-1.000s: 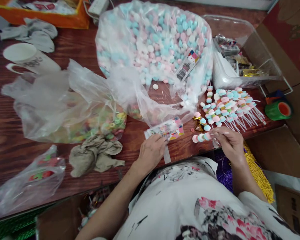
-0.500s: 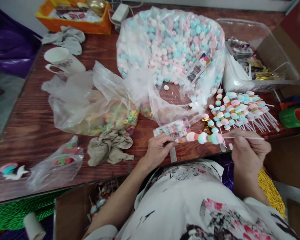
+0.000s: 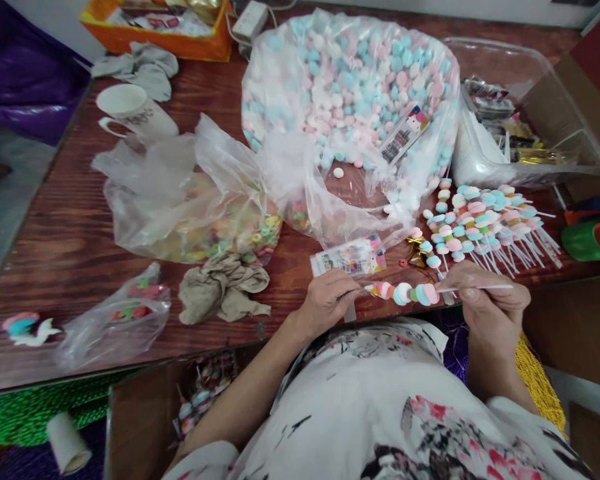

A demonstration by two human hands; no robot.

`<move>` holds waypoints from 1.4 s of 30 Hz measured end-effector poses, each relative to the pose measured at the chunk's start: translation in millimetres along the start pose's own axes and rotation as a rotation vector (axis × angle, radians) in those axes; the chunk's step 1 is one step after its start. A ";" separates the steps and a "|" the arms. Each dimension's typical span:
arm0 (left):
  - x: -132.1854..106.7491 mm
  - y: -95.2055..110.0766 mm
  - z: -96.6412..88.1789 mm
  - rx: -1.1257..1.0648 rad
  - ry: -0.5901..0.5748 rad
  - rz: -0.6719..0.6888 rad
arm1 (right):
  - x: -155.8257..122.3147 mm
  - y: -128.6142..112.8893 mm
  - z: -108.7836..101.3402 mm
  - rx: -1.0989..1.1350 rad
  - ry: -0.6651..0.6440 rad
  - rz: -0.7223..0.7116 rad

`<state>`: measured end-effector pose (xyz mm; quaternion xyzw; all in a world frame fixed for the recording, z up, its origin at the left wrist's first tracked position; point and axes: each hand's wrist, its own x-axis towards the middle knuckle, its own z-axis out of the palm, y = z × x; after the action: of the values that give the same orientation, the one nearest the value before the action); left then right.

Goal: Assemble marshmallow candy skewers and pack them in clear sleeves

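Note:
A skewer of pink, white, blue and green marshmallows [image 3: 404,294] lies level in front of me, between my hands. My right hand [image 3: 495,297] is closed on its white stick, with the stick's end jutting out past the fingers. At the skewer's left tip, my left hand [image 3: 330,300] pinches the end of what looks like a clear wrapper with a coloured printed corner [image 3: 377,289]. How far the wrapper covers the marshmallows I cannot tell. Just behind lie flat printed wrappers [image 3: 347,257]. Finished-looking marshmallow skewers [image 3: 485,217] are heaped to the right.
A big clear bag of loose marshmallows [image 3: 360,80] fills the back. Left of it are a bag of ring-shaped candies [image 3: 195,220], a crumpled cloth [image 3: 225,290] and a white mug [image 3: 130,110]. A clear plastic bin [image 3: 575,113] and green tape roll [image 3: 587,240] stand right.
The skewer and both hands have come slightly lower. My right hand has slid a little left along the stick toward the marshmallows. The view has shifted slightly.

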<state>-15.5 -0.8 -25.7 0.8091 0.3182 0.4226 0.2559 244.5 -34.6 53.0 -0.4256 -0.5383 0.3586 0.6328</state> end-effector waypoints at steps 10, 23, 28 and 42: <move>1.0 2.8 0.7 -0.113 -0.011 0.038 | 2.2 28.5 6.5 0.113 0.035 0.147; 22.2 38.5 8.2 -0.370 -0.389 -0.370 | 5.4 30.6 20.2 0.106 -0.053 0.031; 16.5 39.1 12.4 -0.445 -0.400 -0.509 | 9.0 38.2 27.8 0.093 -0.079 0.161; 17.6 35.2 17.9 -0.740 -0.448 -0.858 | 5.4 28.5 48.7 -0.197 -0.243 0.124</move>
<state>17.9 -13.9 -1.6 0.5354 0.3861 0.1839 0.7283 197.5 -11.3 31.5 -0.4716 -0.6160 0.3914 0.4949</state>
